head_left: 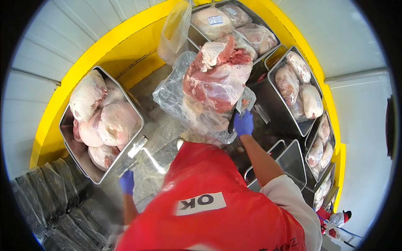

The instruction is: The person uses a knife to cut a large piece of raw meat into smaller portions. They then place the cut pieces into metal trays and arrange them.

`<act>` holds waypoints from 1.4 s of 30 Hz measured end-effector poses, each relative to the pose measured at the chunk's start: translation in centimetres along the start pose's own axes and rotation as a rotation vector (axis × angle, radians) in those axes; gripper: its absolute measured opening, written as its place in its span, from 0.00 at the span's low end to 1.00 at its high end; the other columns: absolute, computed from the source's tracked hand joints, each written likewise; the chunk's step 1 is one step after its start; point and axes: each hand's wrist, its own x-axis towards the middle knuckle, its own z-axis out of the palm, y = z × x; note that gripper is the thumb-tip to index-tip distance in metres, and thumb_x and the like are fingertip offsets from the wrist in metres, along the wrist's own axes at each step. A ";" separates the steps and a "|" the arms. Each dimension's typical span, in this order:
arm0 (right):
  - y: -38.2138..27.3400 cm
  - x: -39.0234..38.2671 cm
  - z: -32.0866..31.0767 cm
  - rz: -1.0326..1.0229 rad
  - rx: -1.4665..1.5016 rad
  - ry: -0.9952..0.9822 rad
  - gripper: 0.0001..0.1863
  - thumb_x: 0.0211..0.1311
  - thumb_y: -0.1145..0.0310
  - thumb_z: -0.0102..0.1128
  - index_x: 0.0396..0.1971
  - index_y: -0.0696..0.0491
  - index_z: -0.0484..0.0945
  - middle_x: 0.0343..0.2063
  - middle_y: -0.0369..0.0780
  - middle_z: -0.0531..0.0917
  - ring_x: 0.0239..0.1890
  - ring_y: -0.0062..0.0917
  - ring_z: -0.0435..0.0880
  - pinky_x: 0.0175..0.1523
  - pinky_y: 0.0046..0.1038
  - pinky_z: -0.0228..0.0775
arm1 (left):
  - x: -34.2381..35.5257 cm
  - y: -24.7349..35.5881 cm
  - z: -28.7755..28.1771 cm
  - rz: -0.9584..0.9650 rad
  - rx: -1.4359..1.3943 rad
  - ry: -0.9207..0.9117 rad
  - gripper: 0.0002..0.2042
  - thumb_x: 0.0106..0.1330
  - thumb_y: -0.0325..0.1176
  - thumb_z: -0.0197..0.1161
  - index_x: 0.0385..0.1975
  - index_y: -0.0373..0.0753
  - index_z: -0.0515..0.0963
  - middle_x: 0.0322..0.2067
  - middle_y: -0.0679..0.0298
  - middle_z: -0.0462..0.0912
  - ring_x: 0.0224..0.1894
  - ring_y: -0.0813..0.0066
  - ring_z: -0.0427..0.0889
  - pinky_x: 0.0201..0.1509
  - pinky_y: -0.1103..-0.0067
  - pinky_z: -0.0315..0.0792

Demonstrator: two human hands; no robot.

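Observation:
A large piece of raw meat [220,79], red with white fat, lies on crumpled clear plastic wrap [173,85] in front of me. At its lower right is my right hand [243,123], blue-gloved, with the fingers closed. A dark, handle-like piece shows beside that hand, and a greyish flap or blade stands above it; I cannot tell what is gripped. My left hand [127,182], also in a blue glove, hangs low on the left near the metal tub's [121,157] outer side. Its fingers are too small and blurred to read.
The left tub holds several big pale cuts [119,123]. Behind the meat stands a metal bin with bagged cuts [213,21]; more bins of wrapped meat [312,100] line the right. Plastic-covered dark crates [54,188] fill the lower left. Another person [337,219] is far right.

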 end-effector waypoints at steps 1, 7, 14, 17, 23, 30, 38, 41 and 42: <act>-0.6 1.8 -0.9 -0.031 0.036 0.106 0.34 0.62 0.54 0.63 0.64 0.56 0.68 0.47 0.56 0.77 0.52 0.53 0.79 0.55 0.48 0.73 | -0.1 -2.2 -0.4 -0.053 -0.042 0.017 0.21 0.69 0.39 0.63 0.53 0.28 0.80 0.49 0.48 0.86 0.52 0.59 0.86 0.58 0.70 0.75; -12.5 14.2 -9.9 -0.526 0.229 0.438 0.23 0.65 0.60 0.63 0.58 0.51 0.78 0.53 0.54 0.79 0.56 0.50 0.77 0.61 0.45 0.69 | 6.2 4.5 -3.7 0.180 -0.026 0.047 0.18 0.70 0.39 0.62 0.49 0.29 0.82 0.45 0.49 0.88 0.49 0.62 0.87 0.55 0.73 0.76; -22.5 20.8 -9.5 -0.858 -0.192 0.295 0.19 0.70 0.56 0.55 0.56 0.44 0.82 0.56 0.43 0.80 0.63 0.49 0.73 0.65 0.46 0.66 | 13.5 32.4 -3.4 0.693 -0.104 0.047 0.19 0.71 0.43 0.63 0.51 0.32 0.82 0.44 0.47 0.87 0.48 0.53 0.86 0.54 0.71 0.77; -18.7 22.0 -8.2 -0.843 -0.137 0.176 0.18 0.71 0.57 0.54 0.53 0.46 0.83 0.59 0.42 0.79 0.66 0.49 0.70 0.68 0.48 0.63 | 13.9 42.7 -2.4 0.757 -0.116 -0.001 0.21 0.70 0.45 0.64 0.51 0.33 0.82 0.44 0.46 0.87 0.49 0.54 0.86 0.54 0.69 0.77; -13.4 17.4 -5.8 -0.700 0.156 0.237 0.22 0.71 0.63 0.55 0.62 0.53 0.75 0.67 0.45 0.71 0.72 0.49 0.62 0.75 0.48 0.48 | 19.3 50.4 5.2 0.642 -0.272 -0.213 0.23 0.72 0.48 0.61 0.52 0.31 0.81 0.45 0.48 0.87 0.49 0.60 0.87 0.55 0.71 0.77; -10.5 17.8 -3.2 0.048 1.309 0.094 0.30 0.77 0.54 0.48 0.71 0.55 0.64 0.71 0.44 0.67 0.74 0.38 0.61 0.77 0.38 0.49 | 23.7 53.3 11.0 0.386 -0.221 -0.426 0.34 0.77 0.61 0.45 0.55 0.30 0.78 0.46 0.57 0.85 0.45 0.74 0.80 0.54 0.75 0.73; -7.9 26.5 0.6 0.132 1.798 -0.632 0.37 0.75 0.40 0.41 0.68 0.56 0.67 0.63 0.44 0.75 0.64 0.36 0.74 0.71 0.40 0.62 | 21.5 52.7 11.6 -0.418 -0.728 -0.870 0.36 0.72 0.70 0.42 0.68 0.50 0.70 0.61 0.66 0.79 0.59 0.67 0.80 0.60 0.60 0.76; -11.4 28.0 -0.6 -0.244 1.556 -0.492 0.33 0.72 0.49 0.51 0.62 0.64 0.72 0.57 0.48 0.80 0.58 0.36 0.81 0.65 0.38 0.71 | 20.9 53.8 10.8 -0.491 -0.773 -0.950 0.37 0.71 0.71 0.42 0.70 0.51 0.68 0.63 0.67 0.77 0.61 0.66 0.78 0.63 0.59 0.73; -11.1 28.1 0.1 -0.274 1.607 -0.476 0.36 0.68 0.48 0.56 0.62 0.65 0.72 0.57 0.49 0.80 0.57 0.36 0.81 0.65 0.38 0.71 | 20.5 54.7 10.4 -0.513 -0.819 -0.986 0.37 0.71 0.71 0.42 0.70 0.51 0.68 0.63 0.67 0.77 0.62 0.66 0.77 0.64 0.59 0.73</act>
